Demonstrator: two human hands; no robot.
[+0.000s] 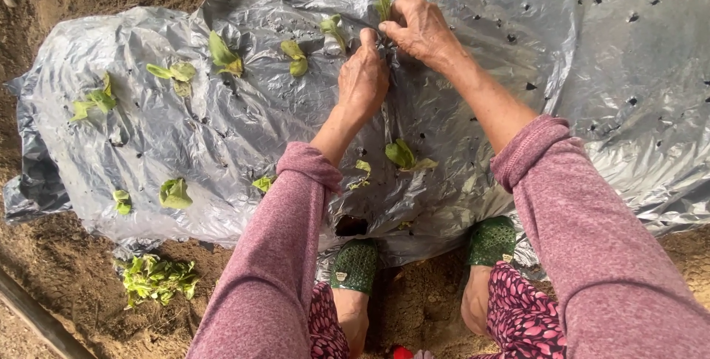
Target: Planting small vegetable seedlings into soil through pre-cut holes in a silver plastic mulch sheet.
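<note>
A silvery-grey plastic sheet (pixel 222 130) with small punched holes covers a raised soil bed. Green seedlings poke through it. My left hand (pixel 362 78) presses fingers down on the sheet at a hole, holding nothing that I can see. Just beyond it, my right hand (pixel 420 30) pinches the base of a small green seedling (pixel 382 2) standing in a hole. Both hands nearly touch. Pink sleeves cover my forearms.
More seedlings sit in holes: at left (pixel 95 100), centre-back (pixel 296 56), and near my arms (pixel 401 154). A loose bunch of seedlings (pixel 155 278) lies on bare soil at the bed's near edge. My feet in green shoes (pixel 355 264) stand against the sheet. A dark pipe (pixel 37 318) crosses bottom left.
</note>
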